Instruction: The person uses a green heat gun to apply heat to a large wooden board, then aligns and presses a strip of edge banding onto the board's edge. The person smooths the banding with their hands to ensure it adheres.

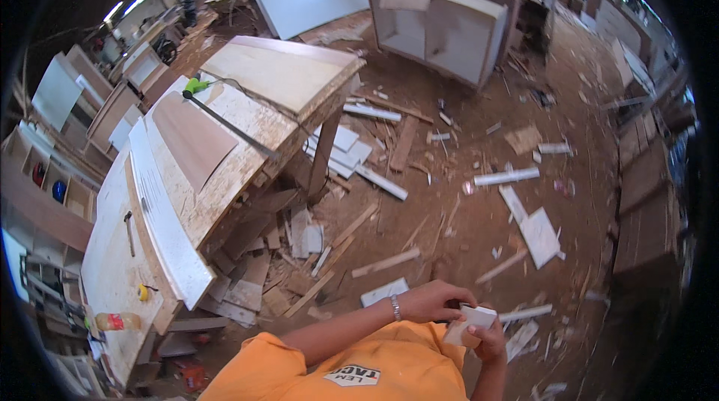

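Note:
In front of my orange shirt, both hands meet at a small white, flat-faced object (478, 316), with a pale beige face below it. It looks like a small box or folded card; its exact kind is unclear. My left hand (434, 302), with a metal band at the wrist, has its fingers bent onto the object's upper left edge. My right hand (490, 337) wraps round its right side, thumb and fingers closed on it. Part of the object is hidden behind the fingers.
To the left stands a workbench (97, 251) with a hammer (129, 234), a yellow tape measure (144, 292), a bottle (117, 321), long panels and a green-handled tool (196, 86). Board offcuts (539, 236) litter the floor. An open cabinet (464, 34) stands ahead.

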Demonstrator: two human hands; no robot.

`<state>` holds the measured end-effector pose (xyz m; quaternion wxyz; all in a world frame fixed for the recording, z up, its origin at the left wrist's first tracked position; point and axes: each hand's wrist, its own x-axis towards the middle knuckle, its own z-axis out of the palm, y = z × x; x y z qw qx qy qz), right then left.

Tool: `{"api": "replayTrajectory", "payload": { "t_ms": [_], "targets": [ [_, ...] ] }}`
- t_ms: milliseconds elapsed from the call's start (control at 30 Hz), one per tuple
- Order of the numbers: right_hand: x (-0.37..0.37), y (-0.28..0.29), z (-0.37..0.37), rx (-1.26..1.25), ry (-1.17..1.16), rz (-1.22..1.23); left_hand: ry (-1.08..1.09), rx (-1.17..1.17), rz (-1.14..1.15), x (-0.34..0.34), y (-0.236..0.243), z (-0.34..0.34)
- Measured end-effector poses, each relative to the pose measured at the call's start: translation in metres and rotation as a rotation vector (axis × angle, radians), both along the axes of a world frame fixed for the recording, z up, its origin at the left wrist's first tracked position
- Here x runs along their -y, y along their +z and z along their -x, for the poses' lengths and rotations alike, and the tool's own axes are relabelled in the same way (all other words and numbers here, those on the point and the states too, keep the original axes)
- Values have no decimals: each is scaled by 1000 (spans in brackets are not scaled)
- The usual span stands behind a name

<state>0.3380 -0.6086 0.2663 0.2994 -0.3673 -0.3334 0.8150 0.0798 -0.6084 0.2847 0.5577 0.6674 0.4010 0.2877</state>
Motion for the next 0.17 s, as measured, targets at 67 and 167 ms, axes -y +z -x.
{"api": "replayTrajectory", "payload": {
  "t_ms": [67, 167],
  "targets": [
    [-90, -23, 21, -52, 122, 21, 173, 66, 45, -62, 1, 16],
    [-229, -34, 68, 36, 399, 18, 403, 270, 197, -129, -14, 30]
  ]
}}
